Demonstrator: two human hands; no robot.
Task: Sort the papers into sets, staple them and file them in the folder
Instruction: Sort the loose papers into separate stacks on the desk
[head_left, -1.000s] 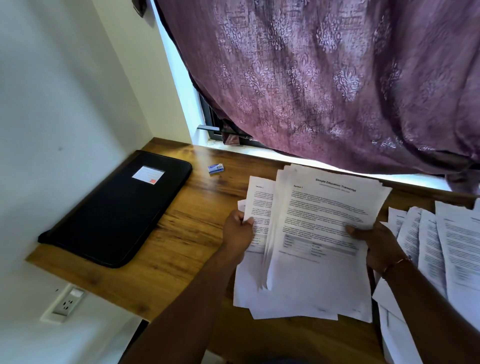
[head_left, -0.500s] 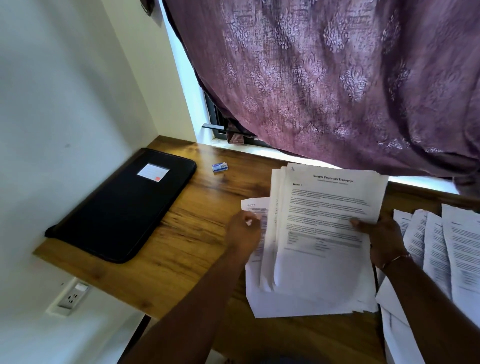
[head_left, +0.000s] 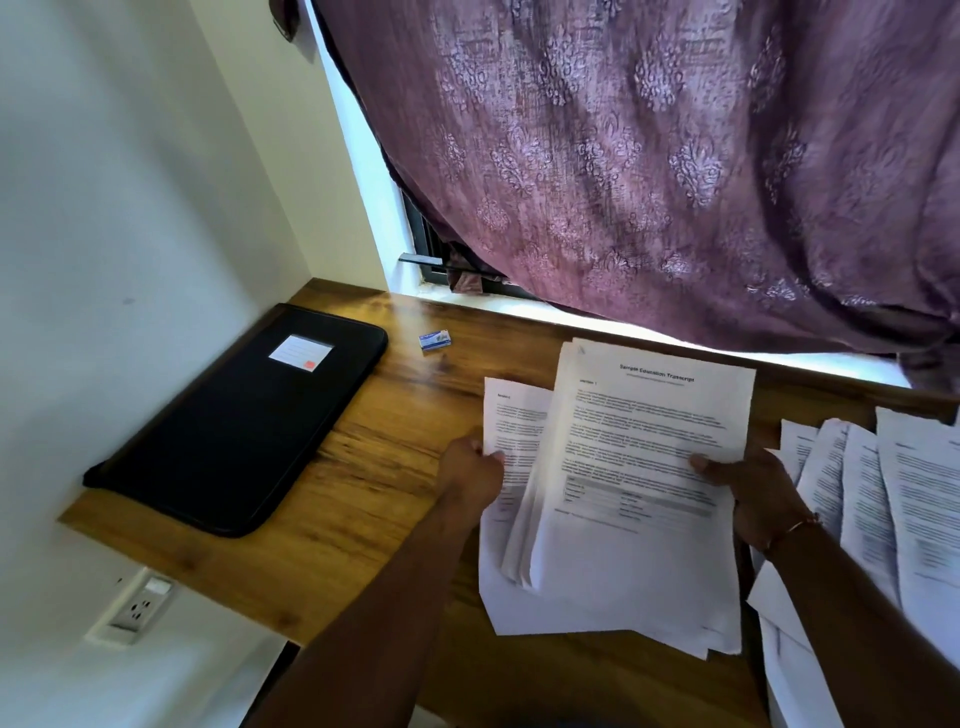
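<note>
Your right hand (head_left: 753, 493) grips the thick stack of papers (head_left: 639, 493) at its right edge, thumb pressed on the top sheet, whose heading reads "Sample Education Transcript". Your left hand (head_left: 470, 470) pinches a lower sheet (head_left: 511, 415) at its left edge, fingers curled closed. More sheets (head_left: 883, 493) are fanned on the right. The black folder (head_left: 234, 421) with a white label lies closed at far left on the desk (head_left: 363, 467), and a small blue box (head_left: 435, 340) sits just beside it; its print is unreadable.

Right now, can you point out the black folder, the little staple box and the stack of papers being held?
black folder (head_left: 228, 426), head view, bare middle of its cover.
staple box (head_left: 435, 341), head view, its top face.
stack of papers (head_left: 644, 441), head view, printed top sheet.
</note>
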